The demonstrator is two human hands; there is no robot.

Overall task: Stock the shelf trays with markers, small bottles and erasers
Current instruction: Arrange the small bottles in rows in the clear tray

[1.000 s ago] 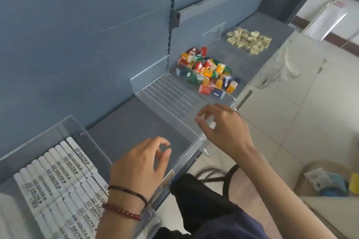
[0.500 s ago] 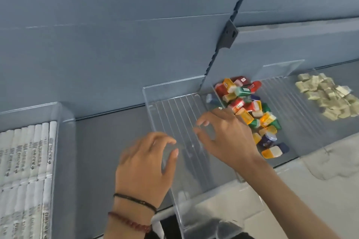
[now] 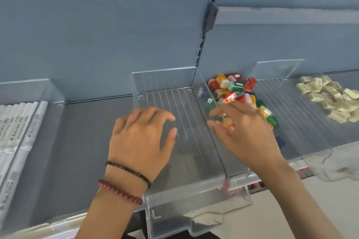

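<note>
R grip [image 3: 242, 134] shifted over bottles [image 3: 234, 86] (fingers spread).

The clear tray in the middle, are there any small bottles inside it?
No, only the ribbed floor of the middle tray shows; the small bottles lie heaped right of its wall.

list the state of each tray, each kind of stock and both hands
clear plastic middle tray: empty, front lip past the grey shelf edge
small coloured bottles: loose heap just right of that tray
beige erasers: loose pile, far right
white markers: lying in neat rows in the left clear tray
left hand: fingers relaxed above the middle tray, holding nothing
right hand: blurred, over the bottles; grip unclear
</note>
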